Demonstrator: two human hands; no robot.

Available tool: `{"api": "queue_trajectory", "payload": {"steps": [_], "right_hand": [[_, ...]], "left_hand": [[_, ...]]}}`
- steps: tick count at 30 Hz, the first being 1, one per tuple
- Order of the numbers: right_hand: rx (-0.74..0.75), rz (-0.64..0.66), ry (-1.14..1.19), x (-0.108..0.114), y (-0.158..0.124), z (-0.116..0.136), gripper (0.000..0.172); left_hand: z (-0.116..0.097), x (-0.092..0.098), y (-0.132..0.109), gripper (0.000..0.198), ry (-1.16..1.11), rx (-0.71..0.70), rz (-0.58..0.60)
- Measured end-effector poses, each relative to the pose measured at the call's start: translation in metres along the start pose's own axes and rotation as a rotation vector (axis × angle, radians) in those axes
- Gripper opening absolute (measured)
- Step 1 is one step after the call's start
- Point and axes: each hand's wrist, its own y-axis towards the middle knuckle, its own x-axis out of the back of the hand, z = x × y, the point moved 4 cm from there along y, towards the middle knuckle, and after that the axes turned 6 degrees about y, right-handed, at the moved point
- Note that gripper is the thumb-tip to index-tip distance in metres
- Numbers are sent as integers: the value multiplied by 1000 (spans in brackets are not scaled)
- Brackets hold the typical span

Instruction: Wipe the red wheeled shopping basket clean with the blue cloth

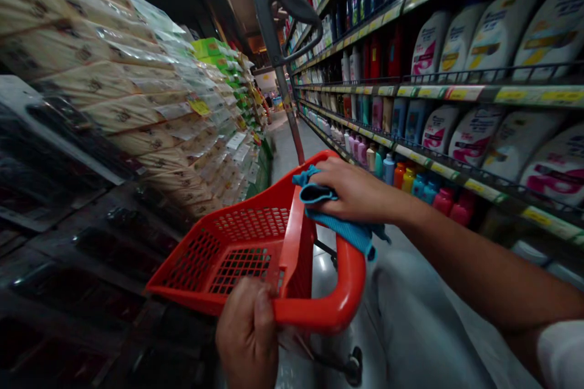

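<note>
A red plastic shopping basket with a mesh wall and floor fills the lower middle of the view. Its long grey pull handle rises toward the aisle ahead. My left hand is shut around the basket's near rim, with the fingers curled over its edge. My right hand presses a crumpled blue cloth onto the far rim. The basket looks empty, though the hand and rim hide part of its inside.
Shelves of bottles line the right side, and stacked plastic-wrapped packages rise on the left. Dark packaged goods sit at lower left. A tiled aisle floor runs ahead. A small wheel shows under the basket.
</note>
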Motion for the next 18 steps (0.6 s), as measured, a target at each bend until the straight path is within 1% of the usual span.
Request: {"api": "queue_trajectory", "payload": {"steps": [1, 2, 3, 5, 6, 7, 8, 11, 12, 13, 14, 15, 18], "right_hand": [[24, 25, 17, 1, -2, 2, 13], [10, 26, 25, 2, -2, -2, 13], [-41, -3, 22, 4, -1, -10, 14], [-209, -103, -22, 7, 2, -29, 15], [-279, -155, -50, 7, 1, -34, 16], [-307, -192, -63, 7, -3, -33, 17], [-287, -204, -55, 6, -10, -25, 19], [-109, -196, 51, -1, -39, 13, 24], [-80, -214, 87, -2, -48, 21, 26], [-85, -250, 114, -3, -55, 23, 26], [-118, -304, 134, -3, -59, 17, 25], [-169, -365, 151, -3, -59, 5, 24], [-388, -519, 215, -6, -48, -47, 24]], "left_hand": [[0, 1, -1, 33, -5, -19, -18], [-1, 3, -3, 33, -13, -37, -35], [-2, 4, -3, 34, -21, -51, -45], [-4, 6, -4, 35, -28, -66, -49], [-4, 7, -4, 36, -28, -65, -47], [-3, 8, -5, 37, -30, -61, -47], [-2, 9, -6, 38, -36, -49, -48], [3, 16, -12, 39, -84, 15, -64], [4, 18, -14, 39, -105, 37, -74], [5, 21, -16, 40, -125, 60, -82], [5, 23, -17, 41, -137, 80, -89], [5, 25, -18, 42, -142, 100, -92], [3, 27, -19, 44, -131, 144, -78]]}}
